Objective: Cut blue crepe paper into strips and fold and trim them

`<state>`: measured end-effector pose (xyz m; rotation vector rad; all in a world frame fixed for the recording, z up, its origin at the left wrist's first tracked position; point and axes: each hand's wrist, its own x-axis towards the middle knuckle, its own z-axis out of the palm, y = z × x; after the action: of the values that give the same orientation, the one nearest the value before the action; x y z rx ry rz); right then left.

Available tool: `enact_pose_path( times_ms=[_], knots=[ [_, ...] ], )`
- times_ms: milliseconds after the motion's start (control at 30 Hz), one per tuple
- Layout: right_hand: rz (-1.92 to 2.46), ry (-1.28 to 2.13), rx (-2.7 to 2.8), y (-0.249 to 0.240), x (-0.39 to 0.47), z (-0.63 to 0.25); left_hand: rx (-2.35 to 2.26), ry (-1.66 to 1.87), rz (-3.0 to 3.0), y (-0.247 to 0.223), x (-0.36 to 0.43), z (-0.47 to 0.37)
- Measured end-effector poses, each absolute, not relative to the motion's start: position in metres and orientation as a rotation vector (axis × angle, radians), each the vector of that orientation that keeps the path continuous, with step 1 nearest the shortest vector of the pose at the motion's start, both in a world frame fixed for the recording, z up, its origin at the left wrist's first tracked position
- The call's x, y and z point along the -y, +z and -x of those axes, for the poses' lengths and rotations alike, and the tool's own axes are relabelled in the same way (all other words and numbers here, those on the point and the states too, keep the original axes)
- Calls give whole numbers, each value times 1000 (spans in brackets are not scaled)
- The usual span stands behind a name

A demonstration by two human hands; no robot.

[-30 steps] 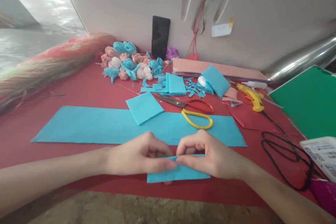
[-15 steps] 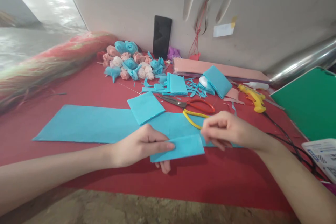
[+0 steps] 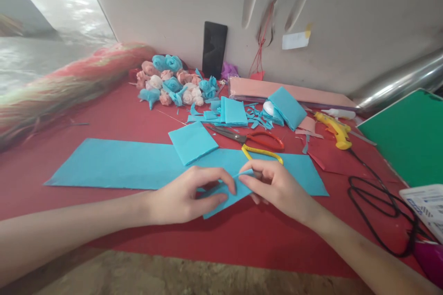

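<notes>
A small folded piece of blue crepe paper (image 3: 221,203) is held between both hands above the table's front part. My left hand (image 3: 197,196) grips its left part, thumb and index finger on top, the other fingers hidden. At the upper right corner my right hand (image 3: 273,189) pinches it with thumb and fingers. Beneath and behind the hands lies a long blue paper strip (image 3: 121,163). A square stack of blue paper (image 3: 193,143) rests on that strip. Scissors (image 3: 238,137) with one red and one yellow handle lie just beyond my right hand, closed or nearly so.
Paper roses (image 3: 173,84) in blue, pink and white are heaped at the back. A phone (image 3: 213,50) leans on the wall. Blue scraps (image 3: 258,117), another blue stack (image 3: 287,107), a yellow glue gun (image 3: 335,131) with black cord (image 3: 377,235), and a green board (image 3: 408,138) occupy the right.
My right hand has moved left and now pinches the corner of the small blue paper. The paper has tilted up to the right, and my left index finger has bent over it.
</notes>
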<state>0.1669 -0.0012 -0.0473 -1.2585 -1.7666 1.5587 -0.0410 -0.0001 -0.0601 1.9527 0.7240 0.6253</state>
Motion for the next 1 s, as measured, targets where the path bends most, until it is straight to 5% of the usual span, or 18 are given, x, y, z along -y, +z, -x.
enact_pose_path(
  times_ms=[667,867,1000],
  knots=[
    [1165,1419,1692,-26,-12,-193,-608,427,-1753,-46,-10,48],
    [1156,1384,1708,-23,-6,-187,-798,755,-1518,-49,-7,45],
    [1196,1130,1877,-25,7,-169,-798,520,-1449,-49,-3,36]
  ],
)
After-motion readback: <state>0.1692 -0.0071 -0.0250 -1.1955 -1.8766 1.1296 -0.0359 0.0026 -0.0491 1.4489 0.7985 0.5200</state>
